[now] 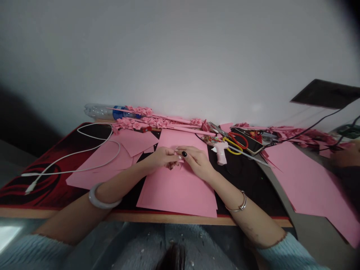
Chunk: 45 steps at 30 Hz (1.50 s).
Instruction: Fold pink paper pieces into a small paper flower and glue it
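My left hand point(163, 157) and my right hand point(195, 160) meet over a stack of pink paper sheets point(177, 195). Their fingertips are pinched together around a small pink paper piece point(180, 153), mostly covered by the fingers. Its exact folded shape cannot be made out. Both hands are closed, the right thumb lying on top. To the right of my right hand lies a pale pink glue gun point(221, 153), with yellow-handled scissors point(234, 147) and red-handled scissors point(240, 139) just behind it.
Pink paper flowers point(157, 123) and a plastic bottle point(101, 111) lie along the wall. A white cable point(84, 170) loops over pink sheets point(95, 174) at left. At right are more pink sheets point(315, 183), a phone-like device point(249, 140), and another person's hand point(347, 154).
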Available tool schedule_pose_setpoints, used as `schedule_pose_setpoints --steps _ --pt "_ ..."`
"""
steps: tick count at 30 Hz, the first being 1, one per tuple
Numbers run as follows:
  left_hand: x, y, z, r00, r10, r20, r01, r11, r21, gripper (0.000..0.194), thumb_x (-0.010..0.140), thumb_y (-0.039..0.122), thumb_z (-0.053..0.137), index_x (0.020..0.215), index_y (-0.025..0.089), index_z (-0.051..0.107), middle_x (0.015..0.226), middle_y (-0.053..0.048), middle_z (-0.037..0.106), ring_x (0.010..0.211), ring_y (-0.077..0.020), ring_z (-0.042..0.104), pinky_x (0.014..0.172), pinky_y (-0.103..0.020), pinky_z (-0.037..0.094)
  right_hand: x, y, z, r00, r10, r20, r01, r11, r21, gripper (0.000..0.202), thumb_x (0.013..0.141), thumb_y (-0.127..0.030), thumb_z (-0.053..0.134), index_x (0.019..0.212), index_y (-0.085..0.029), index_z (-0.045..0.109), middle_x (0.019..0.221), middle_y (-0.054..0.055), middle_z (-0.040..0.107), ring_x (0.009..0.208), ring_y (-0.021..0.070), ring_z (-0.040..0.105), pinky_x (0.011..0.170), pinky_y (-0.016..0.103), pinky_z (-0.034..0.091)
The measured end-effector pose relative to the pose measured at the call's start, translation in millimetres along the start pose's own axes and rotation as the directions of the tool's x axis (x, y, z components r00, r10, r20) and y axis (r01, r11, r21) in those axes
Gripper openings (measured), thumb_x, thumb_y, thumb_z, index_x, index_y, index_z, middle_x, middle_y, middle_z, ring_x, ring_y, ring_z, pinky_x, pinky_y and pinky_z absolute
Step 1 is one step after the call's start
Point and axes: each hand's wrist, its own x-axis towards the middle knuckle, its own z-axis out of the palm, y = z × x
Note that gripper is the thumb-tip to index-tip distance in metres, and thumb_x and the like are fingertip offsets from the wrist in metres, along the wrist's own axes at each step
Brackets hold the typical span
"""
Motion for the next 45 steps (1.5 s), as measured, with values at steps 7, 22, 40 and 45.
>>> schedule_pose_setpoints --steps 7,22,40,45 --pt "-6 13 4.7 0.999 0.004 0.047 -0.004 1.000 0.016 0.023 0.071 0.035 0.062 0.068 0.011 0.063 0.061 -0.002 0.059 0.052 -0.0078 0.051 0.053 -0.021 0.041 -1 0 4 0.995 0.092 -0.047 -0.091 0.995 0.040 0.026 0.090 -0.029 0.035 0.098 -0.017 0.057 0.100 0.008 0.061 0.094 0.0165 0.056 0.083 0.031 0.042" --pt "-5 10 9.8 0.999 0.021 0.040 -0.024 0.997 0.067 0.024 0.071 0.033 0.062 0.069 0.009 0.064 0.060 -0.004 0.063 0.051 -0.0095 0.056 0.053 -0.023 0.047 -3 4 9 0.964 0.254 0.084 -0.261 0.961 0.088 0.022 0.085 -0.026 0.040 0.065 -0.019 0.038 0.056 -0.004 0.040 0.054 0.0093 0.036 0.052 0.021 0.030" --pt "-6 12 13.7 0.994 0.088 -0.063 -0.092 0.993 -0.069 0.027 0.078 0.032 0.055 0.068 0.008 0.063 0.063 -0.005 0.063 0.058 -0.0100 0.058 0.061 -0.023 0.048 -1 9 17 0.930 0.368 -0.017 -0.323 0.837 0.441 0.026 0.082 -0.035 0.051 0.091 -0.015 0.064 0.072 0.003 0.063 0.067 0.0134 0.057 0.065 0.027 0.046" --pt "-6 12 19.8 0.993 0.056 -0.101 -0.066 0.993 -0.100 0.021 0.074 0.028 0.061 0.070 0.008 0.063 0.064 -0.005 0.063 0.058 -0.0102 0.059 0.061 -0.023 0.049 -1 6 21 0.877 0.479 -0.032 -0.335 0.658 0.674 0.018 0.073 -0.032 0.061 0.071 -0.014 0.062 0.066 0.002 0.064 0.051 0.0115 0.054 0.052 0.027 0.047"
